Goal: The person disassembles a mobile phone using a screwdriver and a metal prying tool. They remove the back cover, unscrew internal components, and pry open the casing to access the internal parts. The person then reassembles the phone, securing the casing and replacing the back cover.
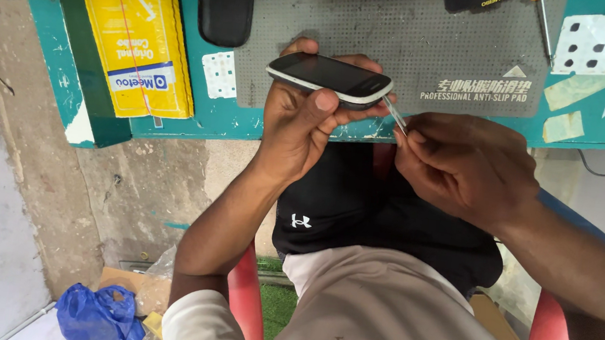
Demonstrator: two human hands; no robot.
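Soft, even daylight fills the scene, bright enough that colours read clean on the teal table [196, 119] and the yellow packet [135, 28]. No hard shadows fall anywhere; only a dim patch sits under the table edge over the dark lap. The phone [329, 80] screen carries a faint pale sheen, no real glare. Focus stays sharp through the middle, down to the dotted grey mat [404, 32]. Toward the edges the wide lens bends lines, and the table rim curves. The blue bag [100, 317] at the bottom looks slightly soft.
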